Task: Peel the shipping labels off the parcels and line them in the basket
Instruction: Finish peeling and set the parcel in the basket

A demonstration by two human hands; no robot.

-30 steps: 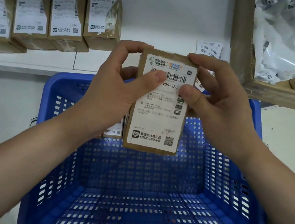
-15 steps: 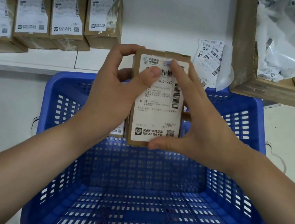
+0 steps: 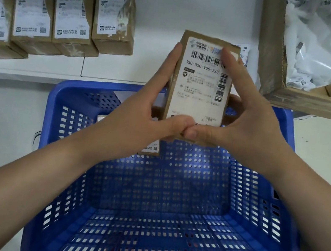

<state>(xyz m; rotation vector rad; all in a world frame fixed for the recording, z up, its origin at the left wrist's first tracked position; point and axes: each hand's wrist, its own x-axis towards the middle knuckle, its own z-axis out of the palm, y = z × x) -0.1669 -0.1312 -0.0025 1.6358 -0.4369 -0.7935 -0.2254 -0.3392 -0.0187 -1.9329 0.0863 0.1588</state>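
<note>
I hold a brown cardboard parcel (image 3: 200, 87) upright over the far rim of the blue basket (image 3: 168, 203), its white shipping label (image 3: 203, 83) facing me and still stuck flat on the face, printed with barcodes and the line 050-050-V05-220; my left hand (image 3: 140, 110) grips the parcel's left edge, the fingers (image 3: 172, 60) running up that side and the thumb curled across the bottom of the label; my right hand (image 3: 247, 122) holds the right side, the forefinger laid up over the label's top right corner, the thumb pressed along the bottom edge so that both thumb tips touch; inside the basket, against its far wall and mostly hidden behind my left hand, stands another labelled parcel (image 3: 151, 148), only its lower corner with a QR code showing; beyond the basket, to the far left, four more labelled parcels (image 3: 53, 17) lie side by side in a row on the white bench (image 3: 181, 6); beyond the basket to the far right sits a large open carton (image 3: 297, 97) stuffed with crumpled white plastic bags (image 3: 320, 42); between the carton and the held parcel a bit of loose printed label sheet (image 3: 244, 53) peeks out on the bench; the basket itself rests on the pale tiled floor (image 3: 2, 118).
</note>
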